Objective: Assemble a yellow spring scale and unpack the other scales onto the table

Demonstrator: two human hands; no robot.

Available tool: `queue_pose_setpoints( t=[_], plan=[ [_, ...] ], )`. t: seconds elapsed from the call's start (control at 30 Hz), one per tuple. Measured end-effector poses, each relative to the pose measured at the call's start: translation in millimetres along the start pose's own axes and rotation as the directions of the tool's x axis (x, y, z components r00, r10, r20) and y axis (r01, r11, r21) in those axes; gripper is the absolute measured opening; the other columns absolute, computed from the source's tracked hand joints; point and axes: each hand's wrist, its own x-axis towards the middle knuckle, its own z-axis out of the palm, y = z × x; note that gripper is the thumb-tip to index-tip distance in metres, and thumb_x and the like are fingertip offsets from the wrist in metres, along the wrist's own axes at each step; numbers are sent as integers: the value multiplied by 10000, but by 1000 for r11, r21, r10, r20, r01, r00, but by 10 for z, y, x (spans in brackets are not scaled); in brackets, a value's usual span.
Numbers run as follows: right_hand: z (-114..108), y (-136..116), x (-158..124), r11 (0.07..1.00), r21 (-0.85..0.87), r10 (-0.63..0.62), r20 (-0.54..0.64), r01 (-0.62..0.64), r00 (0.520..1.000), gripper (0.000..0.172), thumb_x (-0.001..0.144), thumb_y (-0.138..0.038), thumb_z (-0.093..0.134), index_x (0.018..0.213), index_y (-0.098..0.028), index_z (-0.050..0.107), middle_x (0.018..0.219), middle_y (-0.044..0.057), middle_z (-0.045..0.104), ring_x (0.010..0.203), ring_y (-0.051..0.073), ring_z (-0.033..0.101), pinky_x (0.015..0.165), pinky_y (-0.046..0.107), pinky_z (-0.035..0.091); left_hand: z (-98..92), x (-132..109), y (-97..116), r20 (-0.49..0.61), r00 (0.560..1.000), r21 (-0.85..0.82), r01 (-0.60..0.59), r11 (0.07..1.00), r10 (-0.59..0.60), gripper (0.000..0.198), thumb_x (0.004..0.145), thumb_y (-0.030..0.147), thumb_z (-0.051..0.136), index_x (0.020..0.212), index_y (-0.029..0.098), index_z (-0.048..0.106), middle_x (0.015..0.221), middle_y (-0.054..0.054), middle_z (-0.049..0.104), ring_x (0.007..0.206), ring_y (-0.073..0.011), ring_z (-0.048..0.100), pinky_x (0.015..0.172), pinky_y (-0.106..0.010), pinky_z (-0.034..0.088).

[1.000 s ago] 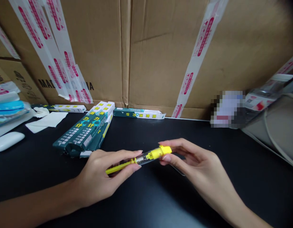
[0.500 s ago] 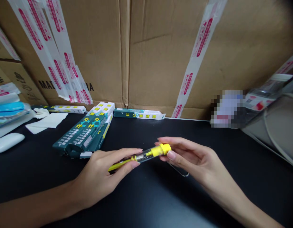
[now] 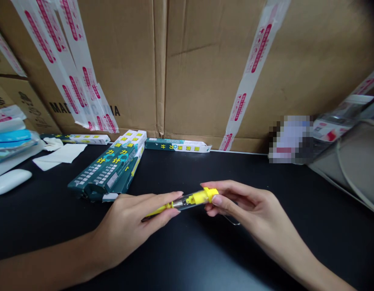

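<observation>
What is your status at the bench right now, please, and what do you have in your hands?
Left hand on clear plastic tube; right hand pinching its yellow cap. Dark green boxes lying just beyond left hand.

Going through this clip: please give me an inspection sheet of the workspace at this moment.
Surface: black tabletop.
Job's things: clear tubular spring scale with yellow cap, held between both hands.
Clutter: green-and-white boxes, paper wipes, white mouse, blue packets.
Grippers: left hand grips the scale's rod end; right hand grips the cap.
Cables: thin wire loop under the right hand, kind unclear.
Surroundings: taped cardboard cartons behind the tabletop.
</observation>
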Motion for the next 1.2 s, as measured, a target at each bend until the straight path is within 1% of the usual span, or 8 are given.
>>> queue_pose_setpoints(
  t=[0.1,0.2,0.4,0.63,0.8,0.9,1.1,1.2],
  plan=[
    [5,-1,-7,1000,3,31,7,-31,999,282,792,-412,802,974,-197,807,744,48,760,642,166,717,654,265,635,-22,18,16,7,999,55,-53,997,52,230,1007,298,575,1143,185,723,952,3,810,724,-96,768,686,-127,585],
    [5,12,-12,999,19,40,22,-40,999,282,771,-414,818,949,-195,813,741,51,760,636,175,726,647,275,644,-37,28,36,-7,995,80,-94,992,95,200,998,280,596,1128,196,722,923,25,808,711,-81,760,684,-115,572],
    [-18,60,-25,997,-26,-76,7,76,997,221,791,-357,818,984,-250,817,866,48,791,673,167,747,665,244,634,-38,40,57,25,999,46,-43,998,42,258,1030,337,526,1128,203,723,723,48,754,522,-51,670,497,-117,486],
    [-4,33,-53,993,-61,-106,-8,106,994,188,793,-321,815,968,-256,821,851,38,783,657,164,747,641,229,629,-31,19,35,50,998,10,-38,999,37,286,1036,330,510,1156,181,722,681,39,701,494,-46,612,492,-120,443],
    [-10,53,-65,981,-110,-164,-10,162,986,183,813,-330,798,986,-274,817,853,35,766,660,170,744,629,236,626,-34,26,29,60,998,-12,-17,1000,18,302,1033,312,510,1143,148,739,612,46,623,468,-47,562,471,-117,422],
    [-14,44,-60,976,-130,-178,-3,176,984,171,817,-319,795,982,-284,817,843,26,757,652,163,740,614,225,618,-46,45,35,73,997,-25,-11,1000,13,287,1026,288,521,1128,144,748,600,47,628,456,-48,548,468,-117,426],
    [2,68,-43,986,-109,-124,-3,123,992,183,826,-335,784,995,-271,810,856,23,768,661,154,744,627,216,625,-40,45,23,89,996,-62,15,998,-9,248,998,223,558,1135,142,748,602,42,648,460,-62,569,473,-133,448],
    [16,120,-40,991,-116,-68,-2,67,998,243,842,-395,758,1031,-247,794,869,33,782,683,169,752,657,244,641,-12,25,2,94,995,-72,46,996,-39,229,978,189,579,1133,160,746,671,32,708,504,-74,623,532,-138,497]
  ],
)
